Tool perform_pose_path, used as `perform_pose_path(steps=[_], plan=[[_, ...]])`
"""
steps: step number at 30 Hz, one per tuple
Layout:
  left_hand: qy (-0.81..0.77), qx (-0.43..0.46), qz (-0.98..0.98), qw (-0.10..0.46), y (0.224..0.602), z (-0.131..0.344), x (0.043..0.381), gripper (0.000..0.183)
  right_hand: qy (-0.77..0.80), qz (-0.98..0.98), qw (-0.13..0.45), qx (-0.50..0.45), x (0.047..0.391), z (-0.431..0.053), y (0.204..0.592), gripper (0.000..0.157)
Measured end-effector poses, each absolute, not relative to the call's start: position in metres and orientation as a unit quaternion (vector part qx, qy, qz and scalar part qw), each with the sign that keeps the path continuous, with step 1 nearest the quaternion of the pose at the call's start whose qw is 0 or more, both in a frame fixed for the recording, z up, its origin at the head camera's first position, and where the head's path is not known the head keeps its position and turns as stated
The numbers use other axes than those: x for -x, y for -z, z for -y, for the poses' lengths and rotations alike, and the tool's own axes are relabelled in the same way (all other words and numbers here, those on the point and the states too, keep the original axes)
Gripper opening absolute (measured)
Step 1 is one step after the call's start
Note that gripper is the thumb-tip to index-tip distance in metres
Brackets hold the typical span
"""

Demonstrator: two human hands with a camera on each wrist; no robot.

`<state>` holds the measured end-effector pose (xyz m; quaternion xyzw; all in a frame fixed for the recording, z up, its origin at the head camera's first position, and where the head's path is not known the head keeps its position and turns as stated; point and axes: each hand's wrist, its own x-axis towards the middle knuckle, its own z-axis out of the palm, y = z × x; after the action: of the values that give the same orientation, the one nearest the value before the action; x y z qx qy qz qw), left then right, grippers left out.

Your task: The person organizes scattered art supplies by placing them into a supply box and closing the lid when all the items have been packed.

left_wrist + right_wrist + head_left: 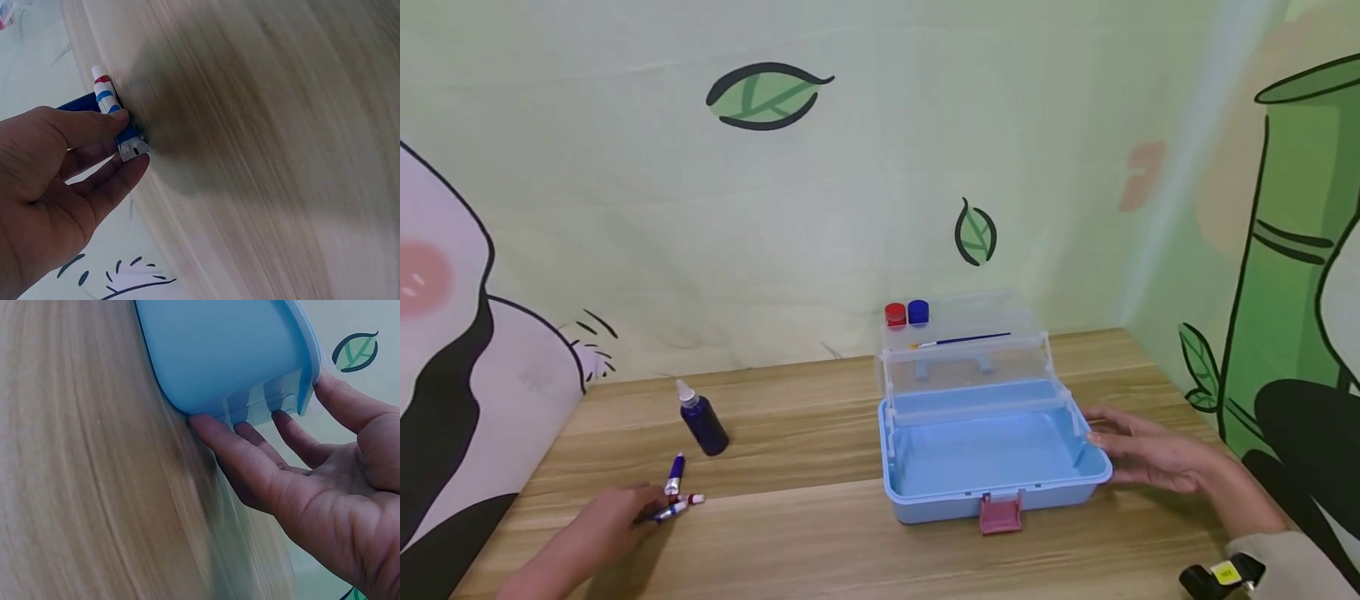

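Observation:
My left hand (625,517) is low over the table at the left, by a small group of paint tubes. In the left wrist view its thumb and fingers pinch a white and blue paint tube (109,100) with a crimped metal end. A dark blue tube (80,103) shows partly behind it; the head view shows a purple-blue tube (676,473) beside the fingers. My right hand (1157,450) grips the right end of an open light-blue plastic box (985,454), thumb at the rim (312,381) and fingertips along the lower side. The box has a pink latch (1001,514) in front.
A dark blue bottle with a white nozzle (703,425) stands behind the tubes. On the box's raised clear lid and tray (966,367) are a red paint pot (895,314), a blue paint pot (918,312) and a paintbrush (962,340). A printed cloth backs the wooden table (797,442).

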<state>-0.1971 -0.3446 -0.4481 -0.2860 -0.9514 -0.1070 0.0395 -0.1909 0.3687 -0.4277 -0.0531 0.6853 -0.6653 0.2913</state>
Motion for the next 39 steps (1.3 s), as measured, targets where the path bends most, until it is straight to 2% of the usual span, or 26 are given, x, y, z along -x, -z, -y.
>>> perform_pose_path(steps=[6, 24, 39], plan=[[0.121, 0.291, 0.948, 0.046, 0.448, 0.345, 0.197, 0.022, 0.664, -0.686, 0.292, 0.057, 0.191, -0.370, 0.427, 0.078], [0.161, 0.312, 0.936, -0.005, 0.424, 0.314, 0.215, 0.020, 0.665, -0.685, 0.291, 0.063, 0.192, -0.370, 0.430, 0.076], [0.178, 0.307, 0.931, -0.081, 0.402, 0.276, 0.236, 0.013, 0.667, -0.683, 0.292, 0.061, 0.192, -0.370, 0.432, 0.076]])
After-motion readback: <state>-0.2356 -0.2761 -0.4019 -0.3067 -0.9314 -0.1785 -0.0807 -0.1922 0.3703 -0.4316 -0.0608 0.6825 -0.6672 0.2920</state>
